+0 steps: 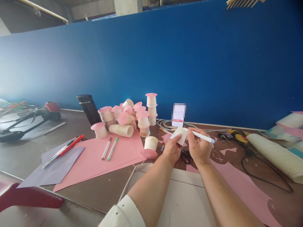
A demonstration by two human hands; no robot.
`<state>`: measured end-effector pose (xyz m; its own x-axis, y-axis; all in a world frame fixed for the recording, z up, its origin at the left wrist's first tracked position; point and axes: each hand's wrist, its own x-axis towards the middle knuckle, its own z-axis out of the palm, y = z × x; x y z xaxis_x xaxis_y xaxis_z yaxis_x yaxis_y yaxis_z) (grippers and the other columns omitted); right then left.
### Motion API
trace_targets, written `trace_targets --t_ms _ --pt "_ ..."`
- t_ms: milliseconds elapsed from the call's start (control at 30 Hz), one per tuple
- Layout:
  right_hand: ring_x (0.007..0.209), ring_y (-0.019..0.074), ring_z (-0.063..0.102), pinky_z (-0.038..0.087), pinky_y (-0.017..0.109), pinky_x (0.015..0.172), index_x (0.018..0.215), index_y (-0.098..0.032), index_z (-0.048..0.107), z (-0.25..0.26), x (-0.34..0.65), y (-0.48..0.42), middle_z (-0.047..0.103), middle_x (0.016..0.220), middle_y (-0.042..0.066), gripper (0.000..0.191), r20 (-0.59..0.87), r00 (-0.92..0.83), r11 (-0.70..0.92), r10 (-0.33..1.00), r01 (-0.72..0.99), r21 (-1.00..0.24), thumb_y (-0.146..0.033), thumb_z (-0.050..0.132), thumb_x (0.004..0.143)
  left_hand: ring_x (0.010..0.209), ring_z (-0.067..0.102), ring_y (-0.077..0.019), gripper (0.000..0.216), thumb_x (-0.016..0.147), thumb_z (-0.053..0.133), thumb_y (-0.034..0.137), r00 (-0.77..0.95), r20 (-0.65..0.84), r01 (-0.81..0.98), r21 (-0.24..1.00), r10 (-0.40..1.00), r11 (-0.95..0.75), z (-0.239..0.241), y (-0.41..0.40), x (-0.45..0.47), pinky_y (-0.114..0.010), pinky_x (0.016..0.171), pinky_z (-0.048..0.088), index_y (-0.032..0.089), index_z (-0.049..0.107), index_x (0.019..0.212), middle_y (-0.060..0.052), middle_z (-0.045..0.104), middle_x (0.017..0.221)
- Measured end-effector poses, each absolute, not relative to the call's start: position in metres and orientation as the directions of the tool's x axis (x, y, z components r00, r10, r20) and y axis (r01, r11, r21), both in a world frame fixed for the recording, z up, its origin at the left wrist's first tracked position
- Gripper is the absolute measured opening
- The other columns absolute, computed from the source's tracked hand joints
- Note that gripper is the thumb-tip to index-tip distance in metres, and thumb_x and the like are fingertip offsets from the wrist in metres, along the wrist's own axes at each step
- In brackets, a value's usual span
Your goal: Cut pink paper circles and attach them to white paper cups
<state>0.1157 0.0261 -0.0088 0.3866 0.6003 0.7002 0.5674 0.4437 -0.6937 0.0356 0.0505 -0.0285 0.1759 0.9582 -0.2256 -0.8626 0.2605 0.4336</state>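
My left hand point(174, 148) is closed around a white paper cup point(180, 136), thumb across its side. In my right hand point(200, 146) a white marker point(201, 136) with a blue end is gripped like a pen, its tip end against or very near the cup; exact contact is hidden. Behind the cup shows some pink paper point(166, 137). A pair of black scissors point(186, 156) lies below my hands, partly covered. To the left, a paper cup point(151, 143) stands on a pink paper disc point(149, 154).
Several cups with pink discs point(143, 119) are piled and stacked behind. Pink sheets point(94, 157), two markers point(113, 148) and a red utility knife point(71, 145) lie left. A phone point(178, 115) leans against the blue wall; a long cup stack point(274, 156) lies right. A black bottle point(88, 108) stands left.
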Motion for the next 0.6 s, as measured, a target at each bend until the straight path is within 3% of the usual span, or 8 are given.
trace_targets --t_ms 300,600 --pt "0.073 0.0201 0.065 0.049 0.030 0.066 0.086 -0.018 0.064 -0.0101 0.1141 0.0249 0.070 0.081 0.007 0.020 0.775 0.258 0.405 0.578 0.734 -0.546 -0.036 0.055 0.085 0.087 0.066 -0.0164 0.030 0.069 0.069 0.007 0.171 -0.154 -0.857 0.463 0.973 0.224 -0.0298 0.0501 0.0347 -0.020 0.071 0.052 0.010 0.066 0.098 -0.010 0.069 0.100" --pt "0.074 0.0205 0.065 0.049 0.029 0.066 0.087 -0.019 0.064 -0.0121 0.1147 0.0270 0.070 0.082 0.006 0.019 0.772 0.244 0.391 0.587 0.750 -0.534 -0.035 0.055 0.084 0.087 0.066 -0.0166 0.030 0.068 0.070 0.009 0.175 -0.129 -0.846 0.487 0.976 0.216 -0.0321 0.0509 0.0346 -0.021 0.074 0.052 0.011 0.067 0.098 -0.010 0.069 0.101"
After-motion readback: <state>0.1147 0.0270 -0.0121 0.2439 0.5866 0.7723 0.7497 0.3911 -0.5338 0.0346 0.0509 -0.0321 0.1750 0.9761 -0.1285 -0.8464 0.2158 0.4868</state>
